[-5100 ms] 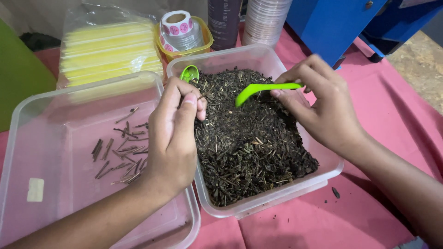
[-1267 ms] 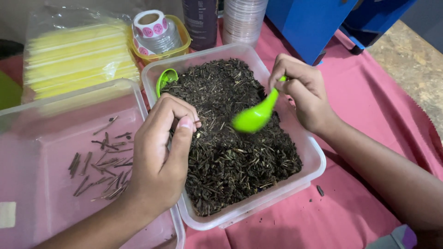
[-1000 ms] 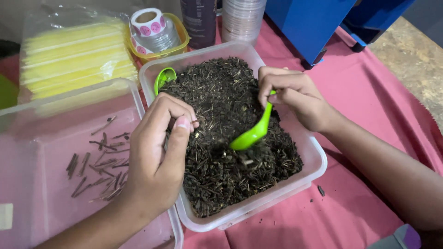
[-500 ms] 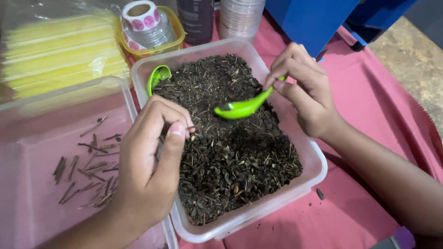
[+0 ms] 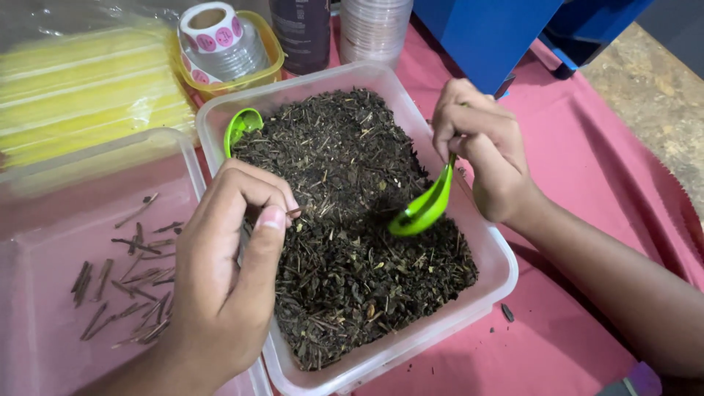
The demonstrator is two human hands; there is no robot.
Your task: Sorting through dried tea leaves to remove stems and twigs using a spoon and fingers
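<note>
While right hand [image 5: 484, 150] grips one green spoon [image 5: 425, 205], left hand [image 5: 227, 271] pinches one twig [image 5: 293, 213].

A clear plastic package of flat yellow sheets [image 5: 88, 88] lies at the far left, its wrap glossy and creased. Just right of it a roll of round pink stickers on white backing [image 5: 209, 33] stands upright in a small yellow-rimmed clear tub [image 5: 260, 62]. Right of that tub, at the far edge, stands a dark cylindrical container [image 5: 299, 29], cut off at the top, and beside it a stack of clear round lids [image 5: 374, 29]
</note>
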